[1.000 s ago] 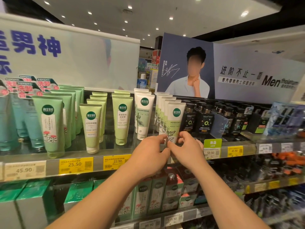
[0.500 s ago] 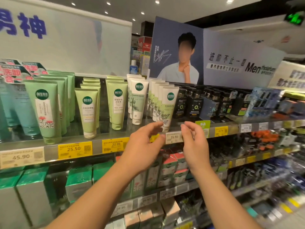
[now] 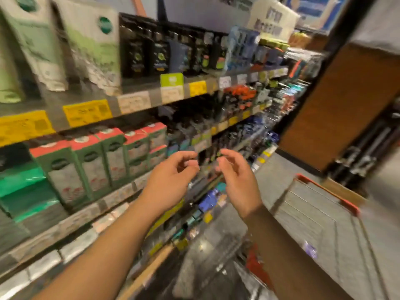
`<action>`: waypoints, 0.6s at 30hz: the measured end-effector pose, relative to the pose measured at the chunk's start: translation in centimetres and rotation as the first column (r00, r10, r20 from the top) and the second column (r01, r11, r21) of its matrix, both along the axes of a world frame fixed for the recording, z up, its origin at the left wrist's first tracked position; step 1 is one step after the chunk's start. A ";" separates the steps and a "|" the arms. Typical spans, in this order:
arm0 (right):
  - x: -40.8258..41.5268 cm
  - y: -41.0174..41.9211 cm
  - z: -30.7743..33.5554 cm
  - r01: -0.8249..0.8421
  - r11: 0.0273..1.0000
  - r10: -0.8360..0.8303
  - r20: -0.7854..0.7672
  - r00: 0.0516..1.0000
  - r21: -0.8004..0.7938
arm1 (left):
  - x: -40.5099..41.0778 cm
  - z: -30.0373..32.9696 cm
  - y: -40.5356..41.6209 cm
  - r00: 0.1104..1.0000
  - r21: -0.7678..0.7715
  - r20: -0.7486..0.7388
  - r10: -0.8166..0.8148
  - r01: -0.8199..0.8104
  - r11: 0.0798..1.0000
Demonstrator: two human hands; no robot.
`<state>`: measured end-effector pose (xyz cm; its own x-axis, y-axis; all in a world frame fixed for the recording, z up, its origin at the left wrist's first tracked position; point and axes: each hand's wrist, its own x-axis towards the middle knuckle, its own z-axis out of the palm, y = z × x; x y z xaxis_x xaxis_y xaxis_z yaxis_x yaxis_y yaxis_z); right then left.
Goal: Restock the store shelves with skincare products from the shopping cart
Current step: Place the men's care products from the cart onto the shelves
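The view is blurred by motion. My left hand (image 3: 173, 178) and my right hand (image 3: 236, 176) hover side by side in front of the shelves, fingers loosely curled, holding nothing. White-and-green skincare tubes (image 3: 95, 50) stand on the top shelf (image 3: 134, 100) at upper left, well above both hands. The shopping cart (image 3: 324, 215), with a wire basket and red rim, is at lower right, below and right of my right hand. What lies inside it is too blurred to tell.
Black bottles (image 3: 151, 50) fill the top shelf right of the tubes. Green boxes with red tops (image 3: 101, 156) line the middle shelf. Yellow price tags (image 3: 86, 112) run along the shelf edges. A brown pillar (image 3: 346, 105) stands at right. Grey floor (image 3: 270, 169) lies beyond the cart.
Both hands have left the tube on the top shelf and dropped lower. The view has swung right and down, bringing the cart and floor into sight.
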<state>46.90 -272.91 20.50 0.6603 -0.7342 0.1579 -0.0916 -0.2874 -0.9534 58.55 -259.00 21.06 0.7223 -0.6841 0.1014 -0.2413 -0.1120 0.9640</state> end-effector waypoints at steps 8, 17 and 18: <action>-13.1 -4.5 -3.5 0.245 0.968 -0.235 -0.127 0.964 0.063 | -8.4 -3.0 -7.5 0.966 0.095 -0.105 -0.236 0.246 0.965; -26.8 -9.5 -6.7 0.474 0.850 -0.462 -0.110 0.880 0.227 | -18.7 -4.6 -16.6 0.913 0.160 -0.203 -0.355 0.389 0.907; -28.3 -10.1 -6.9 0.494 0.835 -0.480 -0.116 0.869 0.244 | -19.6 -4.9 -17.6 0.911 0.165 -0.202 -0.360 0.394 0.904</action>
